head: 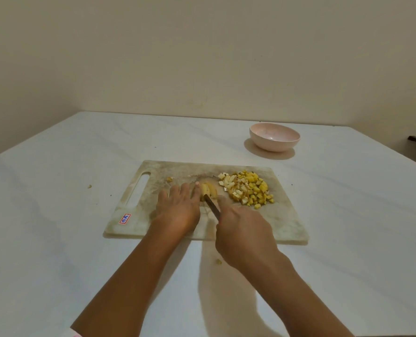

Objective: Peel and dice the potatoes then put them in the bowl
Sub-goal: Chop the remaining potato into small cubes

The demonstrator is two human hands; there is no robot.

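A person's left hand (177, 207) lies with fingers nearly straight against the left side of a partly sliced potato (210, 190) on a cutting board (139, 210). The right hand (243, 229) grips a knife (212, 207), its tip at the potato's near edge. Diced potato pieces (247, 189) are heaped just right of the potato. A pink bowl (272, 145) stands on the bench (56, 239) beyond the board, well apart from both hands.

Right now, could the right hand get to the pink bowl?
Probably yes. Only the low pile of diced potato lies between the right hand and the bowl, nothing tall. But that hand grips the knife, which it would likely have to set down first.
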